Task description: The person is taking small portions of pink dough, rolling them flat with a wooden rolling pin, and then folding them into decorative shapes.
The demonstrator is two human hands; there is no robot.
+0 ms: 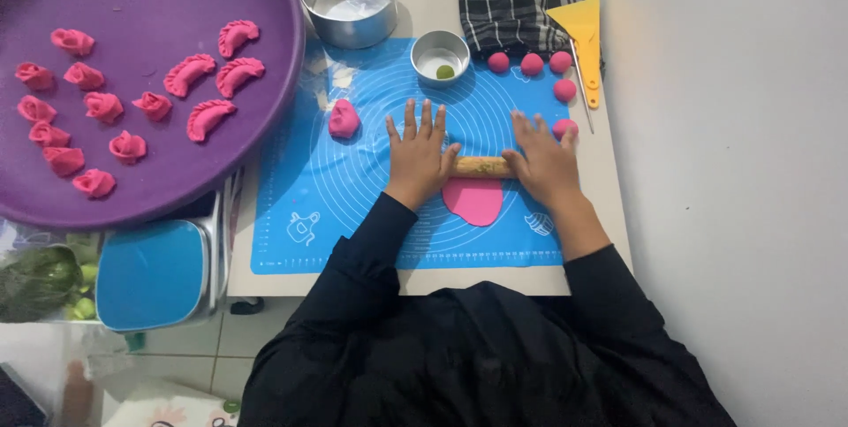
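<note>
Pink dough below flat fingers

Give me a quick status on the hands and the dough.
Left hand and right hand flat on rolling pin, fingers spread. Pink dough disc flattened beneath it. Dough lump left, clear.

No labels, signs or screens in view. Only package-like items: a clear plastic bag of green leaves at lower left, beside the blue-lidded box standing just off the worktop edge under the purple tray; a white floral-printed bag lower down on the floor, partly cut off by the frame.
</note>
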